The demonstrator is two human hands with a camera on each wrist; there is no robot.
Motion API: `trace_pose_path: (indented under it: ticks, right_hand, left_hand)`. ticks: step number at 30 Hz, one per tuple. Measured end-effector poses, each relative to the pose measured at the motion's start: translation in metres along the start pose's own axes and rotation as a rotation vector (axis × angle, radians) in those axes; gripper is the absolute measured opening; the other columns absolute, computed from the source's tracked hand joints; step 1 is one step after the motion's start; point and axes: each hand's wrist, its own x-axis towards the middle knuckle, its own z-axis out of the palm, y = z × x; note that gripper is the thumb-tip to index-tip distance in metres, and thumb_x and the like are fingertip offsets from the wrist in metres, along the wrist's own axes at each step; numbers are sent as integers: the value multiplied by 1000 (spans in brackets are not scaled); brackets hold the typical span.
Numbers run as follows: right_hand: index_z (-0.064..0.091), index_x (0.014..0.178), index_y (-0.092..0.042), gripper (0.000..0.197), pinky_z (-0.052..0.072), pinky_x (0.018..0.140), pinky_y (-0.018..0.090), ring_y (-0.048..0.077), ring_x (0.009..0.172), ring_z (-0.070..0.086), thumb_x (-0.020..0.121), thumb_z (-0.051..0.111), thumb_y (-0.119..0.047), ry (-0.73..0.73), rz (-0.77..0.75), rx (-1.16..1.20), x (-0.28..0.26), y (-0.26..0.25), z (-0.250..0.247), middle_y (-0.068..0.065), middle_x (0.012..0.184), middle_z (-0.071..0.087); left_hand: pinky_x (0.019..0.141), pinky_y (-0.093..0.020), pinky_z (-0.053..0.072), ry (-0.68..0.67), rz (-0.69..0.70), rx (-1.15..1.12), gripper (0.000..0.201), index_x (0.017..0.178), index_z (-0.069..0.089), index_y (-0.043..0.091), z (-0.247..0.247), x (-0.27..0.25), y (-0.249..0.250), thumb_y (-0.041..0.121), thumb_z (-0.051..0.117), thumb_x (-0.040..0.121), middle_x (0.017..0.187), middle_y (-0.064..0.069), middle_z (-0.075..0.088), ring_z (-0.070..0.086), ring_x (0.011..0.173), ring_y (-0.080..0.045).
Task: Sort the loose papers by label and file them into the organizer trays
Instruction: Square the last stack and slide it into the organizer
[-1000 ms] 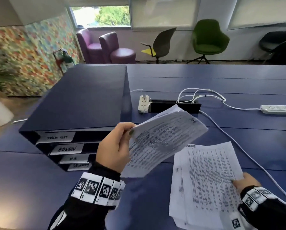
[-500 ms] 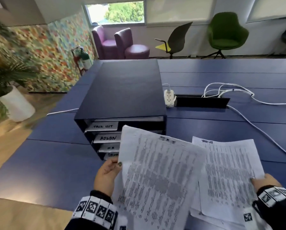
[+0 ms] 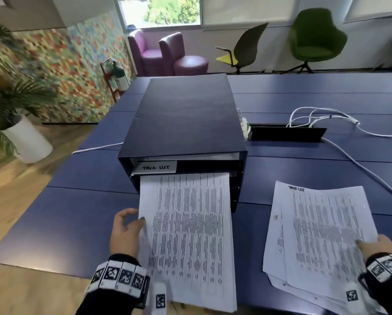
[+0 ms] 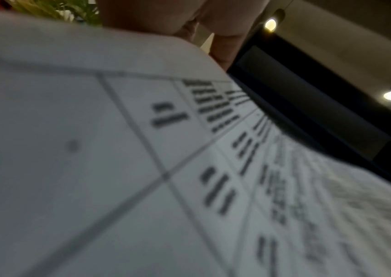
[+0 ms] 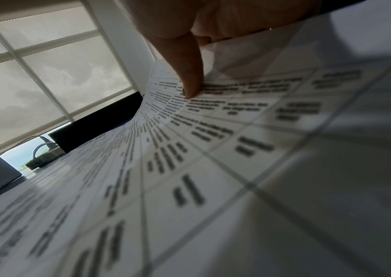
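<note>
A dark blue organizer (image 3: 186,123) stands mid-table, its top tray labelled "TASK LIST" (image 3: 156,167). My left hand (image 3: 126,230) pinches the left edge of a printed sheet (image 3: 190,223), thumb on top. The sheet's far edge sits in the slot just under that label and hides the lower labels. In the left wrist view the sheet (image 4: 118,168) runs toward the organizer (image 4: 308,112). My right hand (image 3: 377,244) holds the right edge of the paper stack (image 3: 320,235) lying on the table. In the right wrist view one digit (image 5: 189,75) presses on the stack (image 5: 213,150); the other fingers are hidden.
The blue table (image 3: 76,212) ends close to me. A black cable box (image 3: 286,133) and white cables (image 3: 349,155) lie behind the stack on the right. A potted plant (image 3: 20,123) stands on the floor at left, and chairs (image 3: 313,37) line the far wall.
My left hand has laid the sheet flat and pushed it forward, so its far edge now sits in the organizer slot. The right hand stays on the stack.
</note>
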Motion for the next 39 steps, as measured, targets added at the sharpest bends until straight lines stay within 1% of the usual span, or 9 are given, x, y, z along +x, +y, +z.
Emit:
trace_pose_path:
  ticks: [5,11,15,17,20,25,32,35,39]
  right_hand:
    - [57,98,8,26,47,82,42,34,79,52,83,62,-13,-16,25,-6,-5,0,0,21,85,57]
    - [56,94,3,19,36,71,34,30,79,48,85,62,-13,-29,-32,3,-10,7,-2,16,84,54]
    - [56,96,2,21,37,71,34,30,79,49,85,63,-15,-34,-15,30,-12,11,-1,16,85,55]
    - [58,101,4,25,38,72,34,30,80,51,85,63,-16,-40,-13,41,-11,12,0,16,85,57]
    - [57,97,1,21,41,73,36,30,79,51,85,63,-15,-36,-8,48,-11,14,1,16,85,57]
    - [52,93,-3,15,38,72,35,30,79,48,86,62,-13,3,-9,82,-14,14,3,14,85,54]
    - [51,89,-2,15,36,69,34,30,77,48,86,61,-13,13,-11,73,-17,12,4,14,81,53]
    - [54,91,0,16,38,70,34,31,77,49,86,62,-14,31,-11,85,-17,14,5,15,81,54]
    - [58,92,-1,18,46,75,39,35,79,57,85,64,-17,34,-1,143,-18,18,3,19,85,62]
  left_hand:
    - [71,-29,40,32,67,20,13,85,55,18,22,7,31,6,58,90,86,4,58,53,78,-17]
    - [86,-37,41,-209,-85,-204,15,89,63,16,45,24,57,2,63,84,88,-1,62,55,87,-21]
    - [64,-38,48,-433,-74,-255,34,75,43,12,42,30,57,-21,52,74,72,-9,57,59,68,-27]
    - [73,-47,53,-438,-46,-198,41,86,47,15,39,32,49,-24,53,74,90,-10,64,64,81,-32]
    - [87,-43,49,-290,10,-76,43,104,52,16,40,36,42,-12,67,76,102,-3,63,61,97,-29]
    - [75,-24,42,-144,274,401,11,89,66,23,54,29,47,14,68,84,102,4,52,55,92,-17]
    - [105,-46,25,-100,519,1055,31,120,62,34,59,25,37,33,56,90,127,-11,45,28,129,-35]
    - [108,-47,19,-212,691,1052,37,123,59,37,58,14,39,43,59,86,138,-3,46,27,134,-30]
    - [111,-29,4,-686,848,1029,80,134,36,48,65,-8,34,78,44,61,150,20,22,7,139,-8]
